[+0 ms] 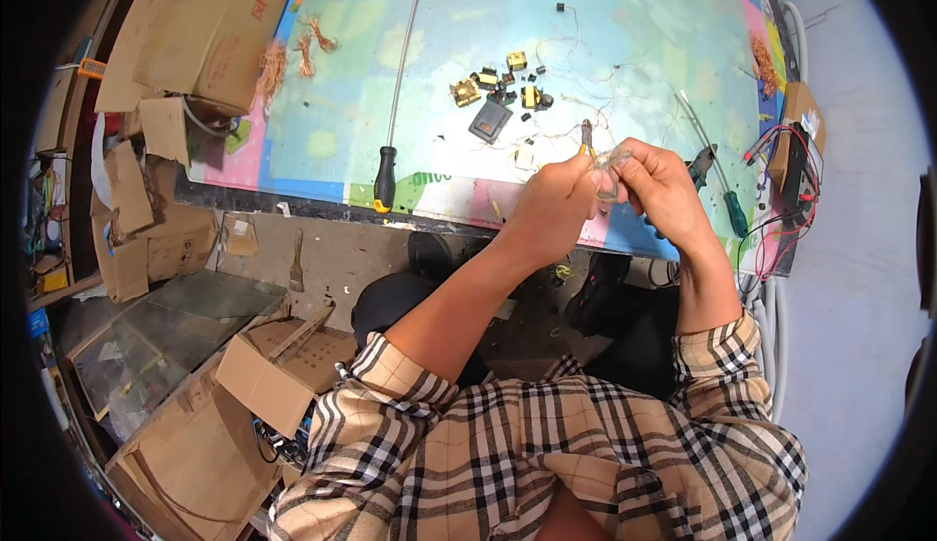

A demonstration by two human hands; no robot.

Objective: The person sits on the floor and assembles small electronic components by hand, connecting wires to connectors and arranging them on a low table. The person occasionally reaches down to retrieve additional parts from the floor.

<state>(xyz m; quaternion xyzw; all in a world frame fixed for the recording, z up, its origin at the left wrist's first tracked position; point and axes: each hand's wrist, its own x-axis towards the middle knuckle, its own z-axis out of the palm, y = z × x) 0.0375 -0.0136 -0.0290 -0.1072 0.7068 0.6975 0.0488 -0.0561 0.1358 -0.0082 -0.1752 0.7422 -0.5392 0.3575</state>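
My left hand and my right hand meet above the table's near edge, fingers closed. Pinched between them is a small greyish tangle of what looks like thin wire; the fingers partly cover it. Just beyond my left hand, small cutting pliers with yellow-orange handles point away from me; their handle ends are hidden. Yellow-and-black transformer parts, small black pieces and a dark grey plastic housing lie farther off on the table. Fine loose wires spread around them.
A long black-handled screwdriver lies to the left, and a green-handled one to the right. Copper wire bundles lie near a cardboard box. Red and black test leads hang by the right edge. An open carton stands below left.
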